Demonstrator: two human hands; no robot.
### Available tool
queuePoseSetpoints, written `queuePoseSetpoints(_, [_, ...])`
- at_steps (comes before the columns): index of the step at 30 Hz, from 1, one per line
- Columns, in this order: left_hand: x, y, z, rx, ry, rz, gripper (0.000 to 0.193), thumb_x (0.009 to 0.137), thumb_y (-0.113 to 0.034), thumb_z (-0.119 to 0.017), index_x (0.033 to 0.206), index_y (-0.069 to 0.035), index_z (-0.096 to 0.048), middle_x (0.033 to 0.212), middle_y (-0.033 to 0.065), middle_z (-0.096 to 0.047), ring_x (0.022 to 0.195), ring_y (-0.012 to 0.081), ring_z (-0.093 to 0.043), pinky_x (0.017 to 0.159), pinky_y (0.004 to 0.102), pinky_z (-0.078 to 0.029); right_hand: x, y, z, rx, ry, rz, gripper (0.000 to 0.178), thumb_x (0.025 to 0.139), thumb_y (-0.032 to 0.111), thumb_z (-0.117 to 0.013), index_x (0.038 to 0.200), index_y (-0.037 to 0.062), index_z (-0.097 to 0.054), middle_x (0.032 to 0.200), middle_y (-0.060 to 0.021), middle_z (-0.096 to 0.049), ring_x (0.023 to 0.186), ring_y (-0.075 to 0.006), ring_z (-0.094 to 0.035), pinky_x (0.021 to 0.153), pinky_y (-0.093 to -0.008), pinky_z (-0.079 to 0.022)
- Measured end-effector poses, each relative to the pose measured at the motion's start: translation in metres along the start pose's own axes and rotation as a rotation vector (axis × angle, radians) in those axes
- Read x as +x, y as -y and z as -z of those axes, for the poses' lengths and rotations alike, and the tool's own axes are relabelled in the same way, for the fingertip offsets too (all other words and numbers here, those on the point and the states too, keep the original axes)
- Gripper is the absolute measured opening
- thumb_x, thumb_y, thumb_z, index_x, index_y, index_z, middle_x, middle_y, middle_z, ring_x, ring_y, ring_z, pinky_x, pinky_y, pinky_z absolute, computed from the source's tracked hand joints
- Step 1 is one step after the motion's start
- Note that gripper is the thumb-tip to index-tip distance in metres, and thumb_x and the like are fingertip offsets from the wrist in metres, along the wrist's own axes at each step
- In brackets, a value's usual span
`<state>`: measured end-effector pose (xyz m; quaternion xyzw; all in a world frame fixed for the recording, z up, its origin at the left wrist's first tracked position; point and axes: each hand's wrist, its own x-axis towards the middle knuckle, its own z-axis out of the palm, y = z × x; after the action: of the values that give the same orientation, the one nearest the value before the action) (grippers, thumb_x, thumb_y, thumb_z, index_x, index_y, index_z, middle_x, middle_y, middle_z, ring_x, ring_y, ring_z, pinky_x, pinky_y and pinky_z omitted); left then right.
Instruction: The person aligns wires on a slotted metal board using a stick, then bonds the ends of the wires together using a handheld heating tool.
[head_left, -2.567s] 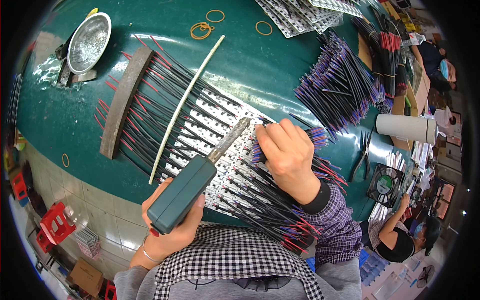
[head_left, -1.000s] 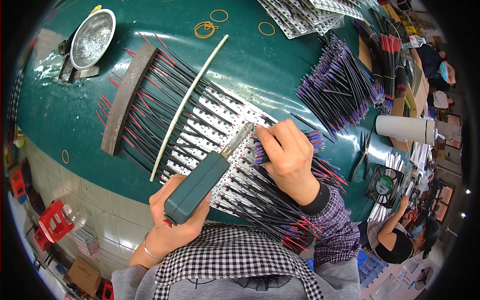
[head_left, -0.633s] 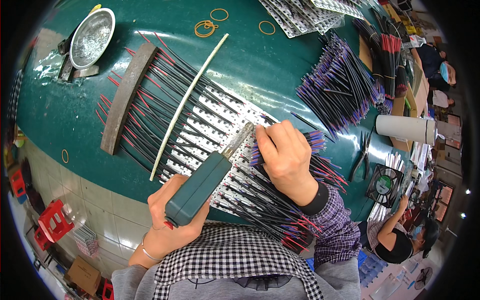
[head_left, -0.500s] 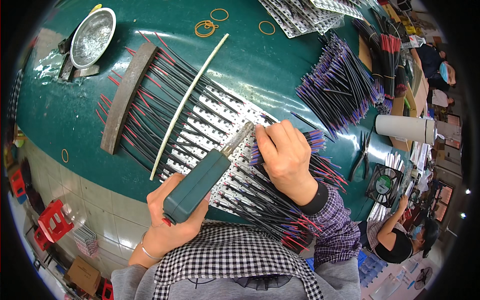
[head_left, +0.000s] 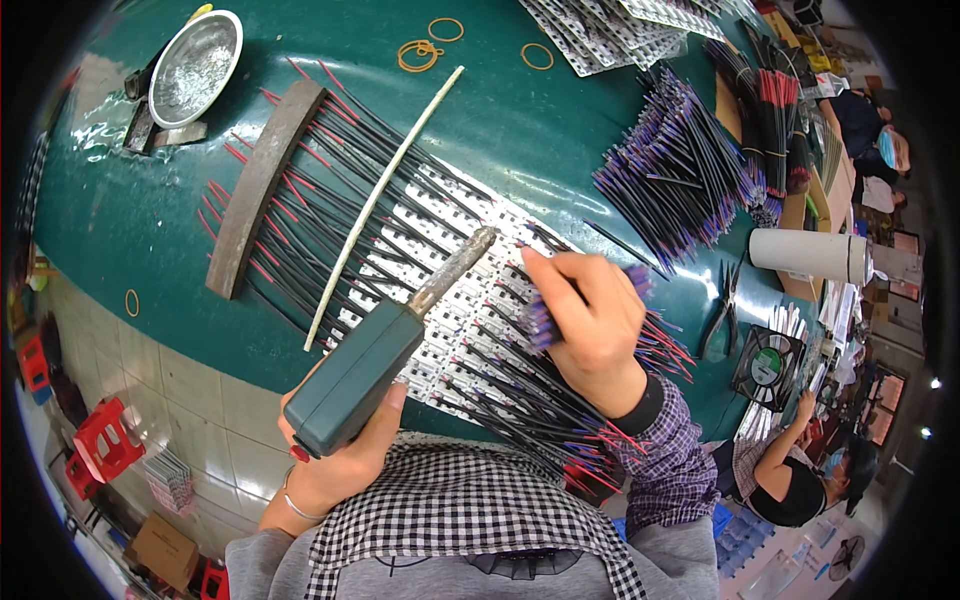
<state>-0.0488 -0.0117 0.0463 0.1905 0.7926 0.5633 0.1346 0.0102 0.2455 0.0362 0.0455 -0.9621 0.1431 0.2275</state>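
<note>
My left hand [head_left: 350, 465] is closed round the handle of a dark green soldering gun [head_left: 360, 372], its metal tip angled over a white circuit board panel [head_left: 440, 345]. My right hand [head_left: 595, 325] grips a bundle of short black wires [head_left: 540, 320] with purplish ends, blurred by motion. Its thumb and forefinger pinch close above the panel, near the iron's tip. Rows of black wires [head_left: 350, 185] with red ends stretch left from the panel, under a pale rod [head_left: 385, 178] and a dark curved bar [head_left: 262, 195]. More attached wires [head_left: 520, 390] fan toward my right sleeve.
A metal bowl [head_left: 197, 70] stands at the far left, near rubber bands [head_left: 418, 56]. Right of the panel lie a heap of cut wires [head_left: 670, 170], pliers [head_left: 722, 312], a white cylinder [head_left: 808, 255] and a small fan [head_left: 768, 368]. Panels are stacked [head_left: 600, 40] at the back. Co-workers sit beyond.
The soldering gun has shifted left and down, its tip drawing back from my right fingers. My right hand has moved slightly right and down with the wire bundle.
</note>
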Motion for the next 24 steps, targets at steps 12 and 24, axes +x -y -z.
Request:
queuePoseSetpoints(12, [0.0, 0.003, 0.006, 0.169, 0.031, -0.149, 0.021, 0.079, -0.001, -0.079, 0.099, 0.002, -0.075, 0.087, 0.0095, -0.075, 0.068, 0.0155, -0.07, 0.061, 0.0267, -0.054, -0.011, 0.002, -0.008, 0.064, 0.035, -0.102, 0.062, 0.061, -0.008, -0.067, 0.123, -0.0058, -0.066, 0.09, -0.0114, -0.057, 0.082, -0.0282, -0.059, 0.068, -0.0372, -0.048])
queuePoseSetpoints(24, [0.005, -0.01, 0.004, -0.013, 0.11, 0.076, 0.021, 0.079, 0.005, -0.074, 0.1, 0.006, -0.073, 0.088, 0.0113, -0.069, 0.07, 0.014, -0.065, 0.061, 0.0262, -0.052, -0.006, 0.004, -0.01, 0.046, 0.03, -0.102, 0.054, 0.054, -0.011, -0.064, 0.107, -0.0031, -0.072, 0.091, -0.0102, -0.065, 0.081, -0.0289, -0.062, 0.066, -0.0386, -0.05])
